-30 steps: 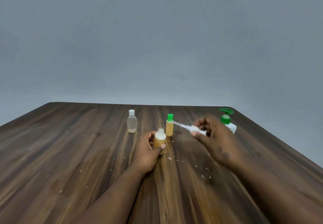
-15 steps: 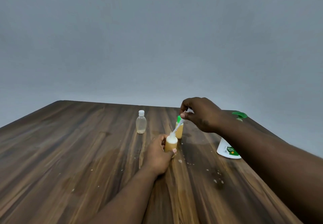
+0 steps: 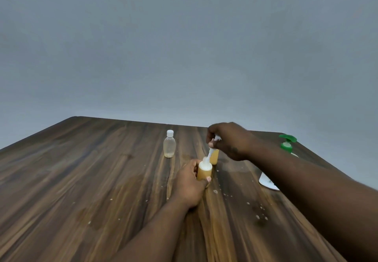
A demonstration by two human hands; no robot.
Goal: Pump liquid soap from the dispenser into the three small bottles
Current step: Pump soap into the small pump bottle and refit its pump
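My left hand (image 3: 189, 184) grips a small bottle of amber soap (image 3: 204, 172) standing on the wooden table (image 3: 102, 180). My right hand (image 3: 229, 140) pinches a white spray top with a thin tube (image 3: 210, 152), and the tube's lower end sits in that bottle's neck. Just behind stands a second amber bottle (image 3: 214, 157), its top hidden by my right hand. A clear bottle with a white cap (image 3: 169, 144) stands further left. The green-pump soap dispenser (image 3: 287, 143) is at the right, largely hidden behind my right forearm.
Small drops of spilled soap (image 3: 259, 214) dot the table near the bottles and to the front right. The table's far edge (image 3: 143, 121) runs just behind the bottles, against a plain grey wall.
My right hand swung the white spray top from a sideways hold to upright over the gripped bottle, and its tube went down into the neck. The camera shifted slightly left.
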